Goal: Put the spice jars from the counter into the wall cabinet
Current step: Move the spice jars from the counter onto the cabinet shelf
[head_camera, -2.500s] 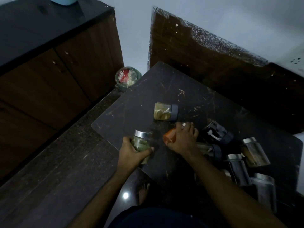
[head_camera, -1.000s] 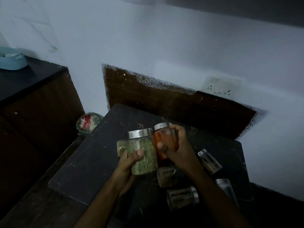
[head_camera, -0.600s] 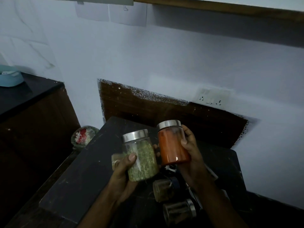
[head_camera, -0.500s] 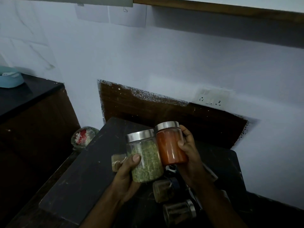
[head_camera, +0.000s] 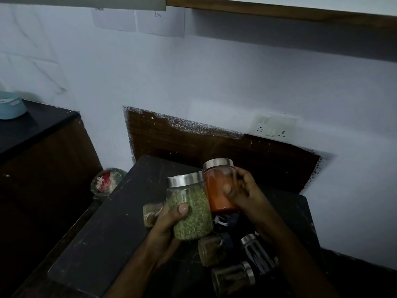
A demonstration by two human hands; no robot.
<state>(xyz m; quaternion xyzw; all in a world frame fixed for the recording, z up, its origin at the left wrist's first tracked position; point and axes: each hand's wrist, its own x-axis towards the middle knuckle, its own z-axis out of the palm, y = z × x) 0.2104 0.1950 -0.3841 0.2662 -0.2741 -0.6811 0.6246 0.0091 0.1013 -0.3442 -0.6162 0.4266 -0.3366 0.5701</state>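
Observation:
My left hand [head_camera: 165,224] grips a glass jar of green spice [head_camera: 190,208] with a metal lid, held upright above the dark counter [head_camera: 120,214]. Beside it on the right, my right hand [head_camera: 245,195] grips a jar of orange-red spice [head_camera: 219,188]; the two jars touch. Several more jars lie on the counter under my hands: a pale one [head_camera: 150,212] at the left, a brown one [head_camera: 211,249], a dark one [head_camera: 257,252] and another [head_camera: 233,278] nearest me. The wall cabinet's wooden bottom edge [head_camera: 279,11] runs across the top.
A dark wooden backsplash panel [head_camera: 193,145] stands behind the counter, with a switch socket [head_camera: 272,126] on the white wall. A round glass jar with red and white contents [head_camera: 106,182] sits left of the counter. A lower cabinet [head_camera: 43,151] with a blue container [head_camera: 9,106] is far left.
Both hands picked up their jars from the counter and raised them upright while the view tilted up to the wall. In the last half second the jars stayed nearly still, close together.

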